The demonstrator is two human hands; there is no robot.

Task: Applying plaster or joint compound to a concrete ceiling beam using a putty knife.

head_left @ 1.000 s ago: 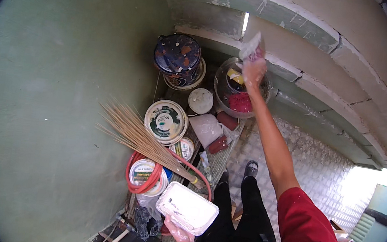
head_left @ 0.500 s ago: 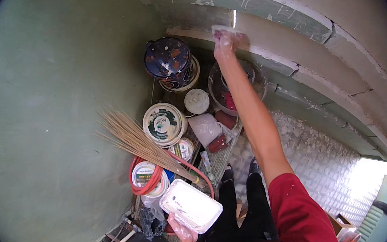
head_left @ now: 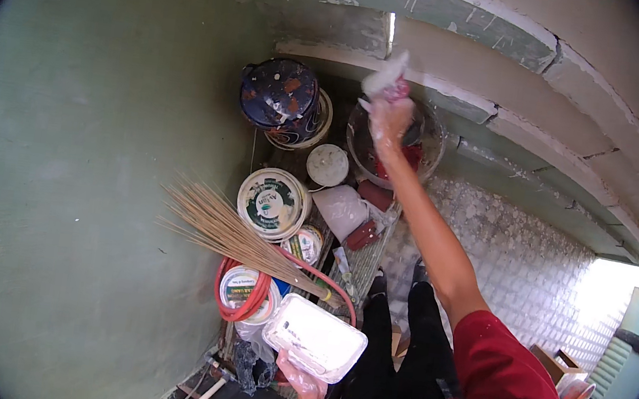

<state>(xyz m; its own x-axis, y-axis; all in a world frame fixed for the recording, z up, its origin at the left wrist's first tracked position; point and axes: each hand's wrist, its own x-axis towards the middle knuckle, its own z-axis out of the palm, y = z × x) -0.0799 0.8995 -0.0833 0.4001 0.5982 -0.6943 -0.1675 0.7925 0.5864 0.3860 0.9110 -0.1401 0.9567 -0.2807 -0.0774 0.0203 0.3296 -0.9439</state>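
My left hand grips a shallow white rectangular tub by its near left edge; white paste coats the tub's inside, with a dark spot at its far left. My right hand, smeared with white, is closed around a flat white-coated pad with a pinkish-red part; motion blurs it, and I cannot make out its exact kind. The pad is raised in front of the pale stepped wall ledge, above a large clear round bucket with something red inside.
Against the green wall stand a dark paint-spotted bucket, a white lidded tub and smaller pots on a plank bench. A bundle of thin sticks lies across them beside a coiled red hose. A hammer lies at the lower left.
My right hand has drawn back from the wall ledge toward me, and the pad has turned from lying flat along the ledge to a slant. The left hand and tub have barely moved.
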